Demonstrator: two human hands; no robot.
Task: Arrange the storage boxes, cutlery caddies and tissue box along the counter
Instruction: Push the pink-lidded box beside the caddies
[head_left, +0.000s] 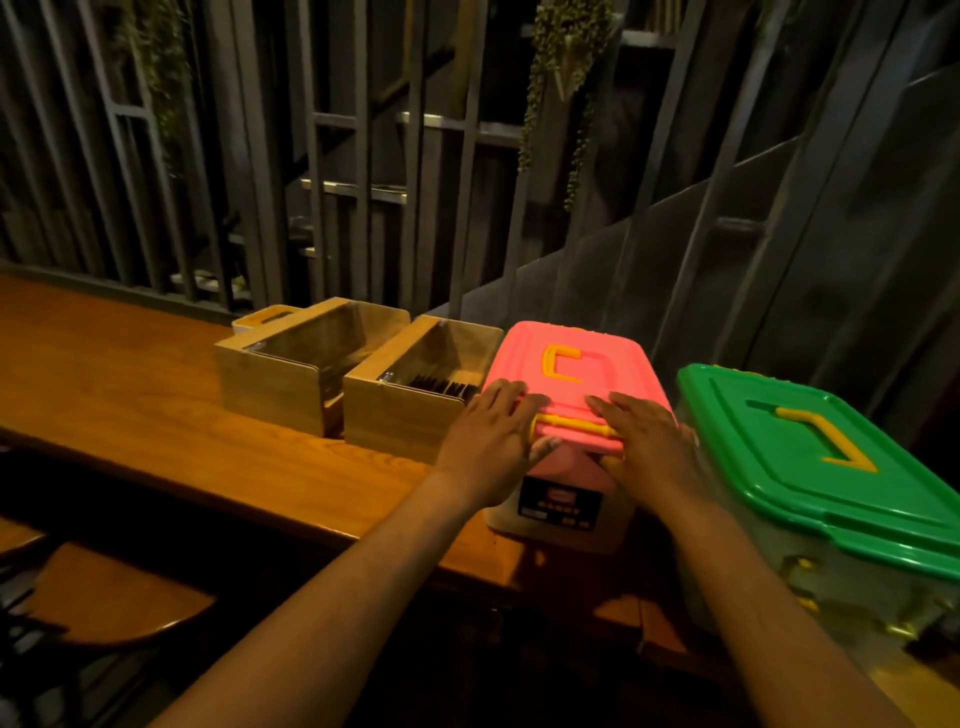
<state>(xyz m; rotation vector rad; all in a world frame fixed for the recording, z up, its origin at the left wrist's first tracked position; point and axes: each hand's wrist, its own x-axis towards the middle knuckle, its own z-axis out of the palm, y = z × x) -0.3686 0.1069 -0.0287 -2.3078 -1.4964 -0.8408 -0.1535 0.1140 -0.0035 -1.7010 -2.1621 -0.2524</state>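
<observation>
Nearest the camera, 2 bare forearms are extended forward over the front edge of the wooden surface (156, 415). A wooden stool seat (114, 597) is seen below that edge at lower left.

The left hand (488, 441) is laid flat, fingers spread, on the near left corner of the pink-lidded storage box (576, 374), with the thumb curled under the lid rim. The right hand (649, 447) is laid flat on the near right corner of the same lid, fingers open. Neither hand is closed; both are pressed palm-down on the lid, at either end of a yellow latch (574, 426) on the near rim. A dark label (561, 501) is seen on the box's near end wall. A yellow handle (563, 364) lies flat on top of the lid.

Just right of it, close alongside, a larger clear storage box with a green lid (831, 467) is set at an angle; its yellow handle (826, 436) lies flat.

Left of the pink box, touching or nearly touching, 2 wooden cutlery caddies are lined up side by side: the nearer one (400, 415) holds dark cutlery, the farther one (275, 384) has a clear panel on top.

Behind the farther caddy, part of a pale tissue box (260, 319) with a yellow-rimmed slot is visible.

Beyond the surface, dark vertical slats (363, 182) and a hanging trailing plant (566, 67) are noted.
</observation>
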